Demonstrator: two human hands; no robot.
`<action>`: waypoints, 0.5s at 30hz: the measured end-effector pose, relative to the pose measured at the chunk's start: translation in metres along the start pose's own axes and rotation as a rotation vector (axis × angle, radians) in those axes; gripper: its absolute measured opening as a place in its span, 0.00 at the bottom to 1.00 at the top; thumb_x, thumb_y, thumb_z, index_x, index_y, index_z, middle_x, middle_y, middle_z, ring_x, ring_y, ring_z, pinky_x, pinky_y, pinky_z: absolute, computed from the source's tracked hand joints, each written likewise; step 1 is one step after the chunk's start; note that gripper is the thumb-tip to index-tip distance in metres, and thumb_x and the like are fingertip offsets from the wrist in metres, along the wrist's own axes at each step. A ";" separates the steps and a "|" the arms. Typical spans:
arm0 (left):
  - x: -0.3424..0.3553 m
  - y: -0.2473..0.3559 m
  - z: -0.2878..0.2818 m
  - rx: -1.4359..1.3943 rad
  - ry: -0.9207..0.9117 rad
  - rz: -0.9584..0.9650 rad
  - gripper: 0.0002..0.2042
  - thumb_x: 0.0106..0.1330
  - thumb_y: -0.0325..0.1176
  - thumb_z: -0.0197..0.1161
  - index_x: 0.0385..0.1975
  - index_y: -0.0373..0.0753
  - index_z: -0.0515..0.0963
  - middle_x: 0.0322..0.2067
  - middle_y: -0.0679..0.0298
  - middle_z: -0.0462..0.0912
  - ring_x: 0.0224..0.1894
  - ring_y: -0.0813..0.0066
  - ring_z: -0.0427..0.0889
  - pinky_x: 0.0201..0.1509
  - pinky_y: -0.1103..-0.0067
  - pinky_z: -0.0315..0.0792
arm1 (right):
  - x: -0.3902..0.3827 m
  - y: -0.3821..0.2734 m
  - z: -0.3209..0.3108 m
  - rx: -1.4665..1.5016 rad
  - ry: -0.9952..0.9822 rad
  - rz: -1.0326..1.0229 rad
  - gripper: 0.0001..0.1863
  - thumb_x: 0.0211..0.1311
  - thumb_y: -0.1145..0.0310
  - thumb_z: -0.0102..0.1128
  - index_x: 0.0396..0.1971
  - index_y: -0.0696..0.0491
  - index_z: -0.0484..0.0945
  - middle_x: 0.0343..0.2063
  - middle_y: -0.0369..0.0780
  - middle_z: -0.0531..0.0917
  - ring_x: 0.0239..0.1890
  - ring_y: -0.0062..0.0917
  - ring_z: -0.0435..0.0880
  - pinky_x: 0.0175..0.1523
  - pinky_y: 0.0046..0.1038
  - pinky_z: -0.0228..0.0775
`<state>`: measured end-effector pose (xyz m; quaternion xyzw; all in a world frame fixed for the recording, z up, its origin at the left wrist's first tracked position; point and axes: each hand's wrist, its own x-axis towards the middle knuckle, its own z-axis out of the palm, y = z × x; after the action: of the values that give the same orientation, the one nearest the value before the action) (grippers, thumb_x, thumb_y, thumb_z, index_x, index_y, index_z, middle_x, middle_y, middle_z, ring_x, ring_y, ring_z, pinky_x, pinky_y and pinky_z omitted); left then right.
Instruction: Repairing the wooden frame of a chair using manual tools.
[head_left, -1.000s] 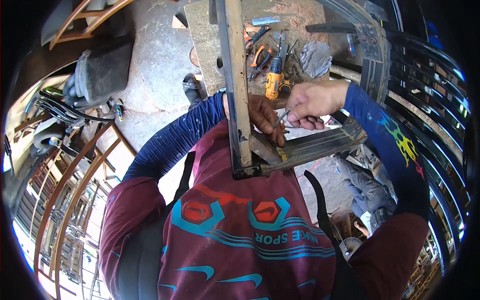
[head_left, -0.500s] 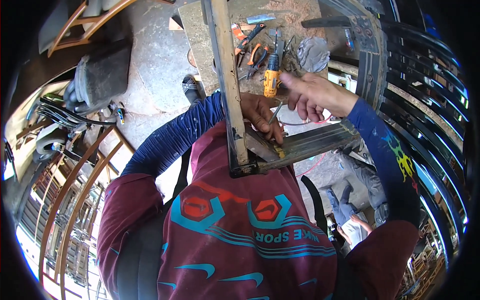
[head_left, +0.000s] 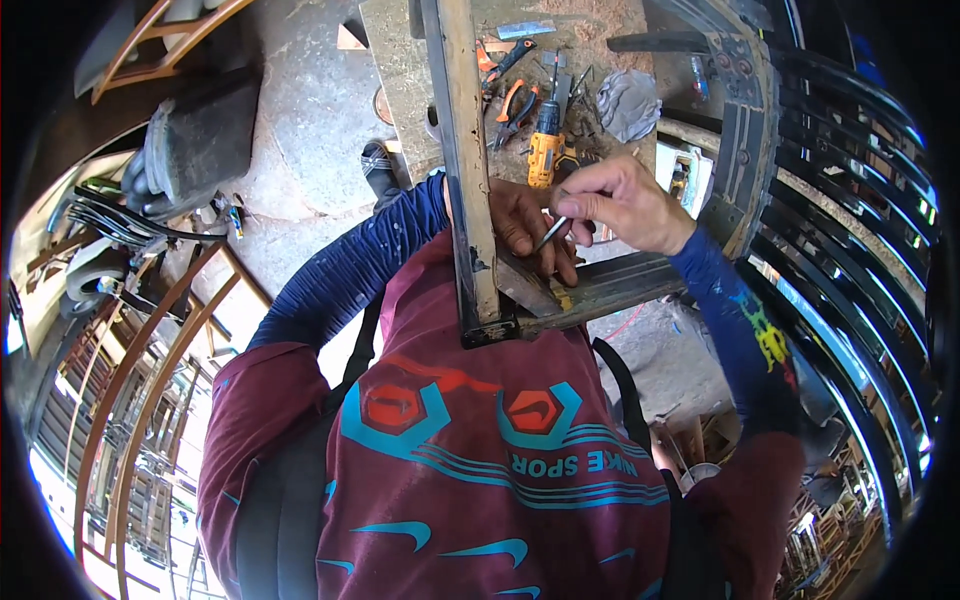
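Observation:
My right hand (head_left: 635, 208) pinches a thin metal rod (head_left: 549, 234), which slants down and left toward the fingers of my left hand. My left hand (head_left: 527, 225) reaches in behind the upright rail of a dark wooden frame (head_left: 465, 130). Its fingers are curled close together at the inner corner, just above a short diagonal brace (head_left: 527, 290); what they grip, if anything, is hidden. The frame's lower rail (head_left: 625, 285) runs right from that corner, against my body. A yellow cordless drill (head_left: 545, 145) lies just beyond my hands.
On the workbench (head_left: 400, 70) lie orange-handled pliers (head_left: 515, 110), a utility knife (head_left: 510, 60) and a crumpled grey cloth (head_left: 628, 105). Black slats (head_left: 850, 170) rise along the right. A grey padded piece (head_left: 205, 140) and curved wooden frames (head_left: 150, 370) stand at left.
My right hand, formerly loose with fingers apart, has moved left and down and now pinches the rod that was at my left hand. My left hand stays at the frame's corner.

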<state>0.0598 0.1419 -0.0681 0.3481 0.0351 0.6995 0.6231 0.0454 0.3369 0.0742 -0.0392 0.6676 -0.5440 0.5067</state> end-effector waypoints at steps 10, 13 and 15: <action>-0.006 -0.019 -0.005 -0.086 -0.015 0.030 0.13 0.69 0.36 0.67 0.43 0.32 0.87 0.65 0.43 0.74 0.73 0.52 0.64 0.73 0.58 0.53 | 0.005 -0.019 -0.026 -0.076 -0.124 0.119 0.21 0.73 0.58 0.60 0.41 0.65 0.84 0.30 0.44 0.87 0.27 0.23 0.86 0.32 0.24 0.79; -0.006 -0.014 -0.008 -0.107 0.000 -0.050 0.12 0.67 0.36 0.69 0.40 0.32 0.87 0.64 0.42 0.75 0.71 0.54 0.66 0.73 0.59 0.54 | 0.019 -0.039 -0.024 -0.059 -0.084 0.544 0.47 0.72 0.31 0.42 0.31 0.70 0.80 0.20 0.49 0.83 0.12 0.26 0.81 0.14 0.25 0.71; -0.008 -0.004 0.000 -0.074 0.118 -0.180 0.12 0.66 0.36 0.71 0.39 0.32 0.87 0.62 0.42 0.77 0.69 0.54 0.69 0.72 0.60 0.57 | 0.037 -0.052 -0.012 -0.239 -0.262 0.727 0.43 0.74 0.35 0.43 0.27 0.68 0.81 0.16 0.46 0.81 0.10 0.24 0.79 0.13 0.23 0.67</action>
<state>0.0630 0.1354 -0.0734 0.2784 0.0770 0.6609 0.6926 -0.0068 0.3014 0.0893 0.0716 0.6262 -0.2383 0.7389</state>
